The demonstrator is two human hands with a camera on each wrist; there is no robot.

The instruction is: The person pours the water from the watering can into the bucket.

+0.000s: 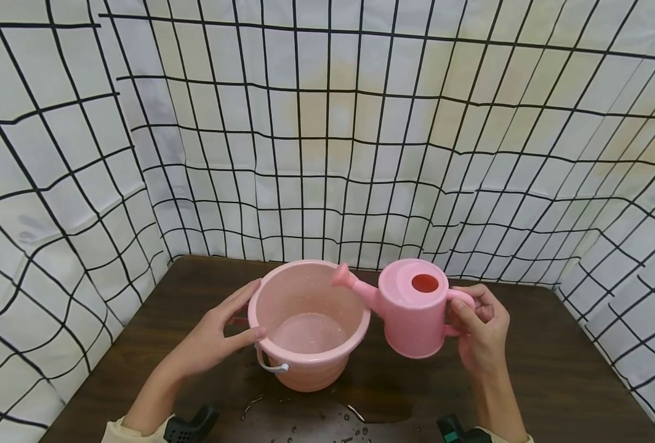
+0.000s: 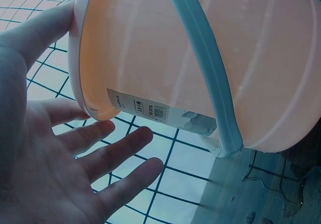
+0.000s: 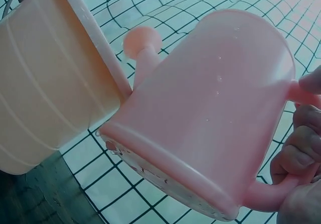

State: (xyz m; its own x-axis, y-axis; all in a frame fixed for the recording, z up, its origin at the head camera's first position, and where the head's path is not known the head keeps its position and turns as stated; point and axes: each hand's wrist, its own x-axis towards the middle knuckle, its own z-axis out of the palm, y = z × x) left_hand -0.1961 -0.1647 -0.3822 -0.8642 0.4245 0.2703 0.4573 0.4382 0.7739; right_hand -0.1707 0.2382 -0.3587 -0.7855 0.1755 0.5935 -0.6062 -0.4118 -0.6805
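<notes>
A pink bucket (image 1: pixel 311 372) stands on the dark table, its mouth facing up; a shallow layer of water appears to lie at its bottom. My left hand (image 1: pixel 216 335) rests at the bucket's left rim, thumb and index fingertip touching it, the other fingers spread straight in the left wrist view. With my right hand (image 1: pixel 482 326) I grip the handle of a pink watering can (image 1: pixel 416 320), held upright to the bucket's right. Its spout (image 1: pixel 355 286) reaches over the bucket's right rim. Water drops cling to the can's underside (image 3: pixel 165 176) in the right wrist view.
The bucket's pale handle (image 2: pixel 210 58) hangs down on its near side, by a label (image 2: pixel 160 113). Water drops and a small puddle (image 1: pixel 355 412) lie on the table (image 1: pixel 554 363) in front. White walls with a black grid (image 1: pixel 327 154) enclose the back and sides.
</notes>
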